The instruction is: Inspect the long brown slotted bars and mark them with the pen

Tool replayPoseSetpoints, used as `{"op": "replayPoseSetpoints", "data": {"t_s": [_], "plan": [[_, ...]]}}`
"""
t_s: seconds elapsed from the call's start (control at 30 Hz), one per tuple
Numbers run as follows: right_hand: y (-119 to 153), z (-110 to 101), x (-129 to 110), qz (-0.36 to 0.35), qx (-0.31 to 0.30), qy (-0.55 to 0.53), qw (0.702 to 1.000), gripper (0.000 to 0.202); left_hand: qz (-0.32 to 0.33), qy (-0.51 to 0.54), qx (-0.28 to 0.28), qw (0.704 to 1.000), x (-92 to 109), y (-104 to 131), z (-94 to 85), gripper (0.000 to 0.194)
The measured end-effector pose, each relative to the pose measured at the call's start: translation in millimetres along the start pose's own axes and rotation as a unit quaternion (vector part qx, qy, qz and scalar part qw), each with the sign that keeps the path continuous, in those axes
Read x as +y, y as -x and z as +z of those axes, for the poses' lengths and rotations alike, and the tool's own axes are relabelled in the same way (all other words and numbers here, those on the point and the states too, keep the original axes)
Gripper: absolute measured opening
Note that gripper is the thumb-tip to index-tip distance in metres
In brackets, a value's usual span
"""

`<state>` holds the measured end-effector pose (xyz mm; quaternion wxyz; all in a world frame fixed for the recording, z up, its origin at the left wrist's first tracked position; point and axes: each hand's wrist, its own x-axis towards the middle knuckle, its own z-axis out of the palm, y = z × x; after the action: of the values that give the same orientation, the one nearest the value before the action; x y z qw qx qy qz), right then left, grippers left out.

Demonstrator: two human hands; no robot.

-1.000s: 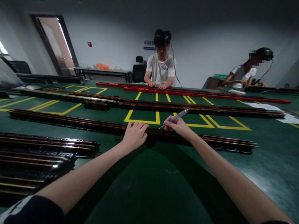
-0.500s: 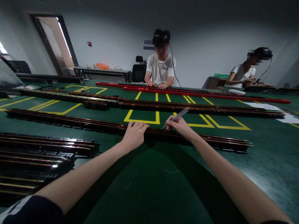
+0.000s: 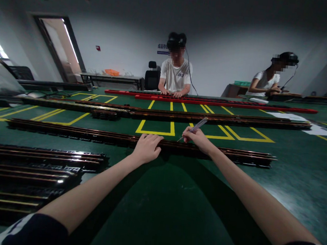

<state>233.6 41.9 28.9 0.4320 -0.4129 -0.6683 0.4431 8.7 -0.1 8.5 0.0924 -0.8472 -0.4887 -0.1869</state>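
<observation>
A long bundle of dark rails [image 3: 78, 131] with thin copper-coloured lines lies across the green table in front of me. My left hand [image 3: 146, 148] is closed over the middle of it, fingers on top and thumb at the near side. Just to the right, my right hand [image 3: 195, 137] pinches a slim screwdriver-like tool [image 3: 200, 123] with a clear handle, held like a pen. Its thin tip slants down to the left and meets or nearly meets the rails; contact is too small to tell.
More dark rails [image 3: 31, 171] lie at the near left. Behind, another long row of rails [image 3: 221, 120] crosses the table [image 3: 142, 220], with yellow tape markings [image 3: 155, 132] and white paper [image 3: 321, 130]. A co-worker [image 3: 176, 75] sits opposite at red rails [image 3: 226, 103]; another person [image 3: 264, 84] sits far right.
My right hand and the tool have shifted very slightly to the right. My left thumb shows more at the near side of the rails.
</observation>
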Motion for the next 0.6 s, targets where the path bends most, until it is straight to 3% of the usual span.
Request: {"op": "replayPoseSetpoints", "data": {"t_s": [0.6], "plan": [[0.4, -1.7, 3.3, -0.007, -0.019, -0.01, 1.0, 0.022, 0.007, -0.035, 0.014, 0.999, -3.0, -2.2, 6.4, 0.047]]}}
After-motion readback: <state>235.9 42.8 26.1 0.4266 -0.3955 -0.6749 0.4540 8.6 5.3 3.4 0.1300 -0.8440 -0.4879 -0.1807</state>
